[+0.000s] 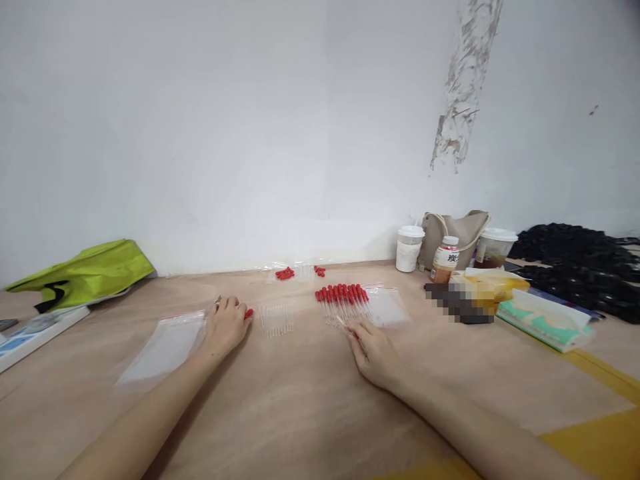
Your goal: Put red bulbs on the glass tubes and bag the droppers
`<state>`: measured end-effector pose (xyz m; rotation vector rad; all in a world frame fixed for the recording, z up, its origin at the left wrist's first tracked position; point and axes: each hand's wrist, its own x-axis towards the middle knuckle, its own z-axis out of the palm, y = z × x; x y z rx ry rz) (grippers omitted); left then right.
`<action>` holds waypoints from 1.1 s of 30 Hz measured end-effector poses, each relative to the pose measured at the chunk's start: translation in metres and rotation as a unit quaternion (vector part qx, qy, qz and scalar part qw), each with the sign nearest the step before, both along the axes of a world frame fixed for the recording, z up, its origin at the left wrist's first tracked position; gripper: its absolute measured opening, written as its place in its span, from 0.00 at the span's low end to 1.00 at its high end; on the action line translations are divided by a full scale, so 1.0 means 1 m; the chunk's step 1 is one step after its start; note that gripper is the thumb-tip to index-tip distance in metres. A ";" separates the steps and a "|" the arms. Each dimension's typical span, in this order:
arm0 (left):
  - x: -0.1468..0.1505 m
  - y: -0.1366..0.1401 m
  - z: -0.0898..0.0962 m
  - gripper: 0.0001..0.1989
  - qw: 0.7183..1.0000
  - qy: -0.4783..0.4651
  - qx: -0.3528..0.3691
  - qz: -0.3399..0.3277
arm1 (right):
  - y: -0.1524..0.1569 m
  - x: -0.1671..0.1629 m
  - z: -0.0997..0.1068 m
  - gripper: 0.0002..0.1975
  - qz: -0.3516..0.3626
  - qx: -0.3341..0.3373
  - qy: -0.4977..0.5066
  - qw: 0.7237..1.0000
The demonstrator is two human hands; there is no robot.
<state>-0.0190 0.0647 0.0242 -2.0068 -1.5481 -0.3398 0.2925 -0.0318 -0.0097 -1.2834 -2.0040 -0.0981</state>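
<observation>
My left hand [226, 325] rests low on the table, fingers bent and closed, with a red rubber bulb [249, 313] at its thumb side. Under its wrist lies a flat clear zip bag [167, 345]. Between my hands is a row of thin clear glass tubes [277, 320]. My right hand [371, 350] is closed in a pinch, with a thin clear glass tube [342, 323] showing at its fingertips. Just beyond it, several droppers with red bulbs [343, 293] lie side by side, bulbs away from me. Another clear zip bag [393, 307] lies to their right.
At the wall lie loose red bulbs [285, 273] on clear plastic. On the right stand a white cup [410, 250], a bottle [444, 260], a beige bag [463, 233] and a tissue pack [545, 320]. A yellow-green bag [95, 270] and a power strip [45, 333] are at left.
</observation>
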 end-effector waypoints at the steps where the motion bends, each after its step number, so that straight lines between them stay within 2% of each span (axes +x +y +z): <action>1: 0.000 0.002 -0.001 0.13 1.000 0.002 0.002 0.000 | -0.001 0.000 0.000 0.11 0.005 0.005 0.001 1.000; 5: 0.002 0.001 -0.002 0.12 1.000 -0.015 0.004 -0.021 | -0.001 0.001 -0.001 0.11 0.006 0.028 -0.009 1.000; 7: 0.007 -0.009 -0.001 0.11 0.994 -0.071 -0.010 -0.082 | -0.001 0.002 0.000 0.10 0.003 0.045 -0.008 0.999; 9: 0.016 -0.027 0.001 0.09 0.971 -0.164 -0.048 -0.168 | -0.002 0.003 0.001 0.09 0.013 0.050 0.002 0.999; 13: 0.036 -0.067 -0.002 0.07 0.897 -0.298 -0.189 -0.266 | -0.003 0.001 0.005 0.10 0.077 0.026 0.030 0.996; 18: 0.047 -0.086 -0.016 0.10 0.760 -0.457 -0.329 -0.324 | 0.004 -0.011 0.008 0.09 0.145 0.000 -0.034 0.989; 20: 0.049 -0.084 -0.023 0.09 0.722 -0.509 -0.348 -0.314 | 0.008 -0.020 0.008 0.09 0.137 -0.004 -0.048 0.989; 22: 0.050 -0.080 -0.029 0.08 0.694 -0.561 -0.341 -0.295 | 0.011 -0.028 0.007 0.09 0.121 0.000 -0.036 0.992; 25: 0.052 -0.075 -0.034 0.11 0.658 -0.610 -0.338 -0.285 | 0.011 -0.038 0.005 0.09 0.114 0.003 0.009 0.993; 26: 0.053 -0.075 -0.034 0.12 0.656 -0.615 -0.332 -0.286 | 0.010 -0.040 0.003 0.09 0.118 0.001 0.020 0.993; 27: 0.053 -0.074 -0.034 0.12 0.666 -0.610 -0.321 -0.287 | 0.009 -0.041 0.002 0.09 0.123 -0.001 0.026 0.992; 28: 0.054 -0.075 -0.033 0.13 0.686 -0.595 -0.306 -0.287 | 0.008 -0.041 0.001 0.09 0.129 -0.003 0.027 0.991; 31: 0.055 -0.077 -0.029 0.13 0.774 -0.489 -0.277 -0.290 | 0.005 -0.040 -0.002 0.09 0.141 -0.003 0.019 0.990; 33: 0.056 -0.079 -0.026 0.12 0.810 -0.423 -0.273 -0.300 | 0.004 -0.040 -0.002 0.09 0.144 -0.003 0.010 0.990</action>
